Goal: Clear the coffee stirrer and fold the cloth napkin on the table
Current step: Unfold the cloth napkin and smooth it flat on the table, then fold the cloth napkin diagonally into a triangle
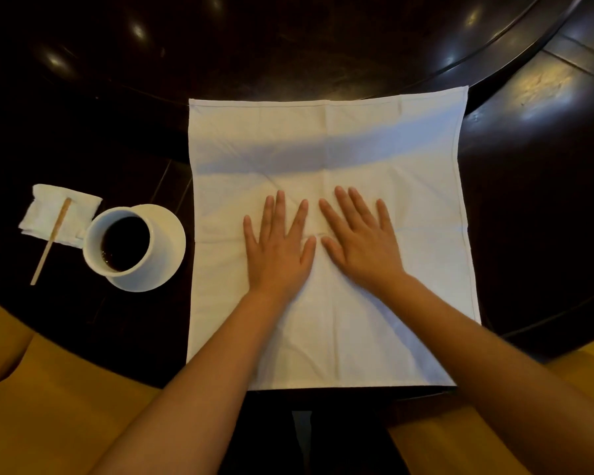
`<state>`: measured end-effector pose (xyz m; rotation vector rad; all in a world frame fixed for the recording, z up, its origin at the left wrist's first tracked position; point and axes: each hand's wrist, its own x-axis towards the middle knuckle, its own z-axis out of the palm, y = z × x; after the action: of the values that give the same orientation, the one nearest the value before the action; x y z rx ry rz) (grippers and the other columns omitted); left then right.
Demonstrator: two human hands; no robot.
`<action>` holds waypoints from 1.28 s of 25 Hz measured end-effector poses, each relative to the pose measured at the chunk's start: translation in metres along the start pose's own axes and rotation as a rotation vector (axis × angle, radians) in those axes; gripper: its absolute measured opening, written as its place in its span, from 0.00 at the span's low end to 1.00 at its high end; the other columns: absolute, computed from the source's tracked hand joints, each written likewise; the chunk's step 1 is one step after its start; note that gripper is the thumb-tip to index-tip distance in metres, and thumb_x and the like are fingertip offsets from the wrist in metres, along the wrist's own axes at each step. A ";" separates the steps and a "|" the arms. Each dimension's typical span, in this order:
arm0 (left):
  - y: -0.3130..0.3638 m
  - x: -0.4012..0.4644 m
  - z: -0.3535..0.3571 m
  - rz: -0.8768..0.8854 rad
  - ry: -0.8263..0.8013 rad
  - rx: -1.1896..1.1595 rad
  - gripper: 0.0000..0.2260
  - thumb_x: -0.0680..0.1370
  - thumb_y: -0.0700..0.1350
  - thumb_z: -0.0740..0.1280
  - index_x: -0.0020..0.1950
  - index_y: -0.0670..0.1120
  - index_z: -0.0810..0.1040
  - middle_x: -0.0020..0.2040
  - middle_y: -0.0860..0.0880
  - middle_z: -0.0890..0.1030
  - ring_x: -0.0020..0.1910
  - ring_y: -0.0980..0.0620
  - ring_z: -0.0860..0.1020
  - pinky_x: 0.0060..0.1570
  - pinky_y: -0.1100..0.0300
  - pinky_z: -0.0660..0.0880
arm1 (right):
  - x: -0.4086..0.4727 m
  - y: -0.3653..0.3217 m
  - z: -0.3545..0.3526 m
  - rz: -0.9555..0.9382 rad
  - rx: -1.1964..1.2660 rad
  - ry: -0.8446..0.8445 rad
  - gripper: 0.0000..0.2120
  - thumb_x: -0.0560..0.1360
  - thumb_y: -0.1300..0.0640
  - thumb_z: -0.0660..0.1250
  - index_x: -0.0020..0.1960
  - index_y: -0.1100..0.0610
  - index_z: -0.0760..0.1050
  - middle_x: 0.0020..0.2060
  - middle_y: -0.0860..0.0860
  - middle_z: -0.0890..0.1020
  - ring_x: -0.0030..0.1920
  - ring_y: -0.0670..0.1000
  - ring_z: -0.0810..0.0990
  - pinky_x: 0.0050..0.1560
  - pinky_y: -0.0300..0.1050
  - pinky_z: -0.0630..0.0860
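Observation:
A white cloth napkin [326, 138] lies spread flat and unfolded on the dark round table [100, 132], its near edge at the table's front rim. My left hand [278, 248] and my right hand [360, 241] rest palm down side by side on the napkin's middle, fingers spread, holding nothing. A thin wooden coffee stirrer [51, 241] lies far left, its upper end resting on a small folded paper tissue [45, 214] and its lower end on the table.
A white cup of dark coffee [134, 248] stands between the stirrer and the napkin's left edge. A raised dark turntable [288, 46] fills the table's far part, its rim just behind the napkin. Tan seat cushions [31, 389] lie below the table's edge.

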<state>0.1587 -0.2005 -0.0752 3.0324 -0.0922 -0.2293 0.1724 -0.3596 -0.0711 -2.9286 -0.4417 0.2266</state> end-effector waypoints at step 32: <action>0.063 -0.111 0.015 0.460 -0.072 -0.042 0.29 0.75 0.57 0.54 0.75 0.50 0.59 0.76 0.45 0.57 0.75 0.47 0.55 0.67 0.37 0.52 | -0.210 0.113 -0.042 -0.398 -0.110 -0.367 0.45 0.65 0.45 0.73 0.75 0.49 0.55 0.74 0.54 0.60 0.73 0.56 0.56 0.68 0.56 0.56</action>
<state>0.0433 -0.2567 -0.0666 2.8569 -0.7646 -0.2924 0.0126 -0.5362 -0.0258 -2.8188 -1.1045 0.7029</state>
